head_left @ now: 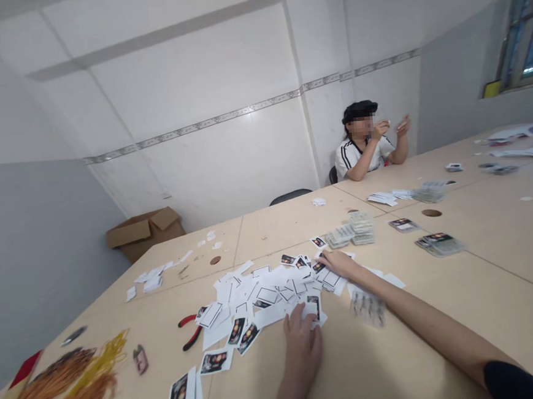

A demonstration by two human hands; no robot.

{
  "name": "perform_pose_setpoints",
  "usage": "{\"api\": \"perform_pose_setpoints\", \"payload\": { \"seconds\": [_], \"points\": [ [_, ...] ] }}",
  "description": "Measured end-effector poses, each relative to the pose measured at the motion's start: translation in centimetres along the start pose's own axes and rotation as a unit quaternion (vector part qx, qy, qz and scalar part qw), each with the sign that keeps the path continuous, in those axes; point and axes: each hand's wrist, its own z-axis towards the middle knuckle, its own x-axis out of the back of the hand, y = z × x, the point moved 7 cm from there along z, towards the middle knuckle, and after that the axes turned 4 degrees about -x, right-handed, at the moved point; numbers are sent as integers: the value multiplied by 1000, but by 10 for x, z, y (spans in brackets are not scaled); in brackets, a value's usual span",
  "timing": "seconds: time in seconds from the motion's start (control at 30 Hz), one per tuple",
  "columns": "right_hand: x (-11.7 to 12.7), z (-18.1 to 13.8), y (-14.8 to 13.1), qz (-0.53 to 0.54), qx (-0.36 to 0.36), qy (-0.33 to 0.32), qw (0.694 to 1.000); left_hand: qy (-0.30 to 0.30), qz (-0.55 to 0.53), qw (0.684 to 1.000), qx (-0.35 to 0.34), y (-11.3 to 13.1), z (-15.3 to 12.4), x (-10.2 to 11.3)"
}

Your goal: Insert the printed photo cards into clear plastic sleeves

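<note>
A loose heap of white paper cards (273, 279), some printed with dark pictures, spreads across the table in front of me. My left hand (304, 339) rests palm down at the near edge of the heap, its fingers apart and touching a white card and a dark printed card (313, 304). Farther out, my right hand (338, 263) reaches over the right side of the heap. Its fingertips are closed at a small dark printed card (318, 267). Under my right forearm lies a clear plastic pack (368, 308) with small dark items inside.
Red-handled pliers (191, 332), a small pinkish tool (140, 359) and orange and yellow strands (78, 386) lie left. Clear packs (361, 228) are stacked beyond the heap. Across the table (499, 286) sits a person (364, 149) with raised hands. A cardboard box (145, 232) stands behind.
</note>
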Motion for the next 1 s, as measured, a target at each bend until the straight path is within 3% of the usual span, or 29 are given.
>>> {"api": "perform_pose_setpoints", "payload": {
  "seconds": [0.37, 0.5, 0.6, 0.73, 0.8, 0.9, 1.0],
  "points": [
    [1, -6, 1, -37, -12, 39, 998, 0, -10, 1000, -28, 6, 1, 1],
    [31, -7, -12, -20, 30, 108, 993, 43, -36, 998, -30, 7, 2, 4],
    [59, -18, -36, -5, 71, 175, 982, 75, -106, 991, -23, 11, 2, 10],
    [56, -61, -82, 9, 183, 191, 964, 99, -277, 953, 68, 6, 1, 16],
    [46, -96, -104, 24, 304, 230, 924, 111, -355, 922, 108, 3, 1, 17],
    [35, -124, -101, 70, 298, 279, 910, 137, -421, 886, 138, -2, 1, 16],
    [26, -130, -94, 96, 278, 288, 911, 138, -435, 876, 155, -6, 2, 11]
  ]
}}
